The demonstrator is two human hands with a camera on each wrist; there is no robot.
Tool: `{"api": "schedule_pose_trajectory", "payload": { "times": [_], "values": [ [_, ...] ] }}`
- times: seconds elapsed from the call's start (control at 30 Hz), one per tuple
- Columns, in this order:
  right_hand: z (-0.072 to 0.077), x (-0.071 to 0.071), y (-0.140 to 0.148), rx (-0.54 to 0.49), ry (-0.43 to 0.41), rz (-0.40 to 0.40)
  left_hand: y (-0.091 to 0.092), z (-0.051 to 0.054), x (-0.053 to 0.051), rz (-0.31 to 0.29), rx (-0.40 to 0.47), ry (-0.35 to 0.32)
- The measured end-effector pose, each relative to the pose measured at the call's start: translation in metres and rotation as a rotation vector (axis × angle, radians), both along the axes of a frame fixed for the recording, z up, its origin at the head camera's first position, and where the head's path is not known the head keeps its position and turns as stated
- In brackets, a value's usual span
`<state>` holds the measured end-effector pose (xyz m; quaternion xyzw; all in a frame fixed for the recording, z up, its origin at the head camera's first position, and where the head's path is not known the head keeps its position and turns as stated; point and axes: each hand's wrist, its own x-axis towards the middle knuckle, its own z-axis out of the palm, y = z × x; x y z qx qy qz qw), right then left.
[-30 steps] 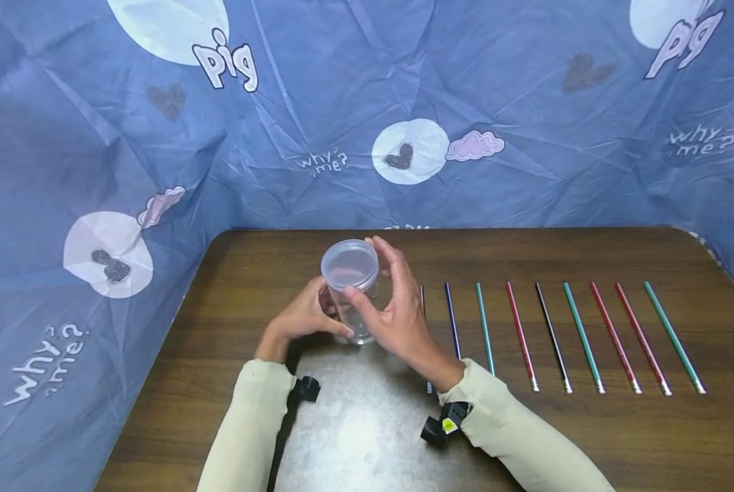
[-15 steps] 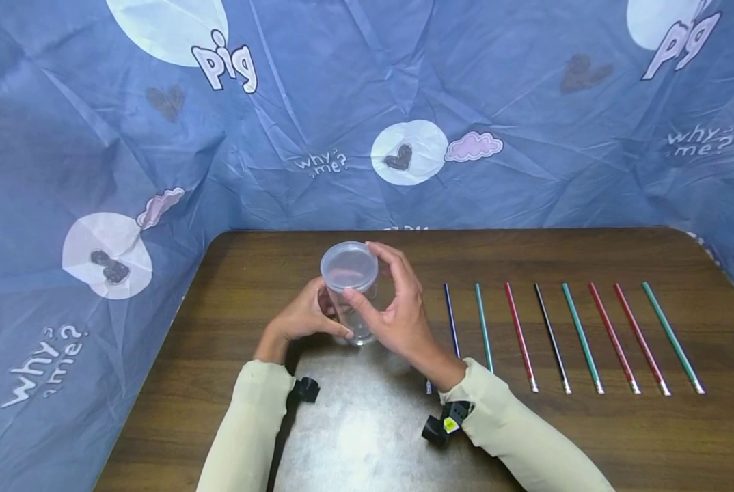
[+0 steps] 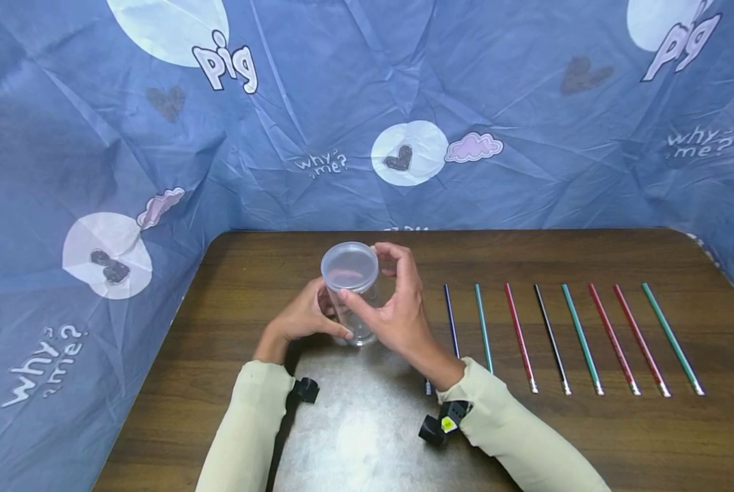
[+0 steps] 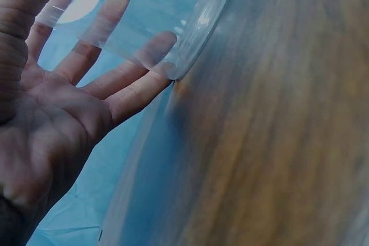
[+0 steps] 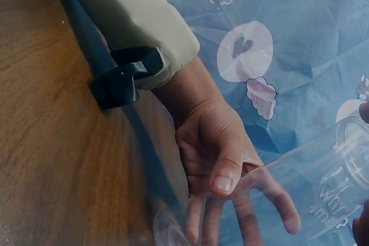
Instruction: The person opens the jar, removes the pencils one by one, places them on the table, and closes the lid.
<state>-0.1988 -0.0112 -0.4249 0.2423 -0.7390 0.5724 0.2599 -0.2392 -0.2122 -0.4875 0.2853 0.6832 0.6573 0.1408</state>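
A clear plastic jar (image 3: 359, 324) stands upright on the table, topped by a translucent lid (image 3: 350, 265). Around the jar's lower left side, my left hand (image 3: 305, 314) grips it, thumb in front and fingers behind. In the left wrist view, the fingers of that hand (image 4: 57, 108) lie along the jar's wall (image 4: 132, 33). My right hand (image 3: 400, 314) holds the lid's edge, thumb at the near side and bent fingers at the far right side. No contents are seen inside the jar. In the right wrist view, only fingertips of the right hand show at the right edge.
To the right lies a row of several pencils, among them a blue one (image 3: 452, 321), a black one (image 3: 552, 338) and a green one (image 3: 673, 338). My right forearm covers part of the leftmost pencil. A grey sheet (image 3: 355, 424) lies in front on the wooden table (image 3: 232, 287).
My right hand's fingers have shifted round the lid: the thumb slid slightly left and the fingers bent more. The leftmost pencil's upper part is now hidden behind that hand. The left hand stays put.
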Motion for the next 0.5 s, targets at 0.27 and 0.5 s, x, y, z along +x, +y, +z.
{"api": "schedule_pose_trajectory", "payload": {
  "times": [0.27,0.5],
  "values": [
    [-0.0026,-0.0004,-0.0006,-0.093,-0.051,0.195,0.0008,0.0008,0.0015,0.019,-0.008,-0.020],
    [-0.0052,-0.0035,-0.0023,-0.143,-0.095,0.287,0.0000,0.0017,0.0008,0.038,-0.036,0.001]
  ]
}}
